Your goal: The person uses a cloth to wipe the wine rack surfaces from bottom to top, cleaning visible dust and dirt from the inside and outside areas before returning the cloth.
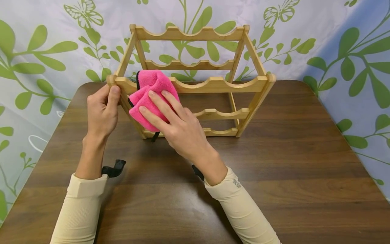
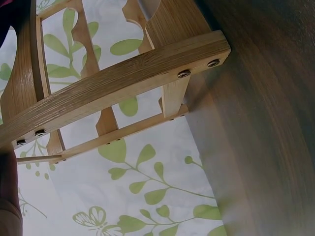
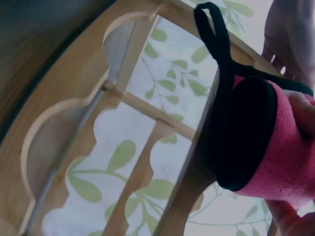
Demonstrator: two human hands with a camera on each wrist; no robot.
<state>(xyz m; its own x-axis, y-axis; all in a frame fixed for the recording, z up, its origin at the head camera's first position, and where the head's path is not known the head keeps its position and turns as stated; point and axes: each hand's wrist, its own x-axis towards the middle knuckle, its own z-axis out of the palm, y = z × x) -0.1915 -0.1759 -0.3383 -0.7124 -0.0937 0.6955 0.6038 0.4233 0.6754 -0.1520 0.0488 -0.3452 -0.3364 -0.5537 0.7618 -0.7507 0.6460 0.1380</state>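
Note:
A light wooden rack (image 1: 213, 85) with scalloped rails stands upright on the table. At its upper front left corner, my left hand (image 1: 102, 112) grips the post end between thumb and curled fingers. My right hand (image 1: 186, 132) holds a fluffy pink cloth (image 1: 152, 81) with black edging against the left part of the top front rail. In the right wrist view, the cloth (image 3: 290, 162) is folded round the rail, fingers on one side and thumb (image 3: 288, 219) on the other. A black loop (image 3: 226, 44) hangs from it. The left wrist view shows the rack's side post (image 2: 123, 83) with its screws.
The brown wooden table (image 1: 289, 152) stretches out in front of and to both sides of the rack. Behind it hangs a pale backdrop (image 1: 323, 20) with green leaves and butterflies. A black strap (image 1: 114, 168) sticks out at the left wrist.

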